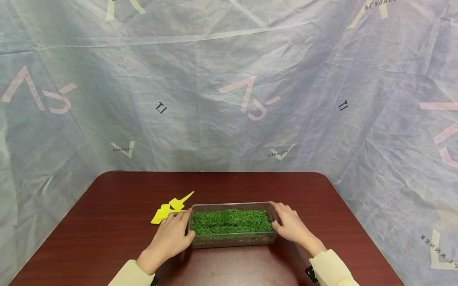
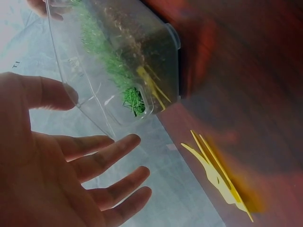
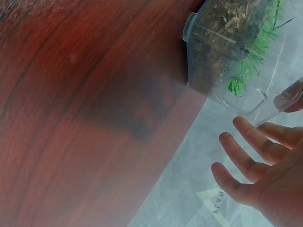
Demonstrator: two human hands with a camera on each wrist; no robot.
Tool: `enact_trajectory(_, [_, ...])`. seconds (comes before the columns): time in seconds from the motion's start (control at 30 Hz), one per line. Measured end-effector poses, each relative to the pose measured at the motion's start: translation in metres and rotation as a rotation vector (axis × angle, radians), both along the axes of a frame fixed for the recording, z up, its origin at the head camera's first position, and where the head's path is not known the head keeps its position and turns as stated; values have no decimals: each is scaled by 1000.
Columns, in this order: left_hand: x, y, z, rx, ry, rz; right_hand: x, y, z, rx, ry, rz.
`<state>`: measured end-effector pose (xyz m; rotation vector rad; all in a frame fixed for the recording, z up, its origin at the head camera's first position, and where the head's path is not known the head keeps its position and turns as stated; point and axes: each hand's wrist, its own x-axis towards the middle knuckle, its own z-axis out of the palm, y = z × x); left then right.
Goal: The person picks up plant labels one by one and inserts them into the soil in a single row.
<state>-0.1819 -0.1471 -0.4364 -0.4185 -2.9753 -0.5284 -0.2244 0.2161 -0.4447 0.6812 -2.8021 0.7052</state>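
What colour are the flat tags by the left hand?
The tags are bright yellow, plainest in the head view.

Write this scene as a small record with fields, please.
container: clear box, standing on reddish-brown table
contents: green grass above brown, crumbly material
left hand: left hand touches box's left end
right hand: right hand touches box's right end
markers: yellow tags, lying near left hand
background: greyish printed sheet

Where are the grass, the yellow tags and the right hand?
Grass [image 1: 232, 218]: head view, middle of its top.
Yellow tags [image 1: 176, 204]: head view, a broad end.
Right hand [image 1: 292, 227]: head view, back of hand.
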Motion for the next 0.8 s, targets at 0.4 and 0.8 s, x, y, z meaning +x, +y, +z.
enact_trajectory(0.4, [-6, -8, -3, 45, 105, 17, -5, -3, -9, -26, 104, -58])
enact_trajectory(0.8, [-27, -34, -13, -10, 247, 77, -14, -6, -16, -60, 158, -104])
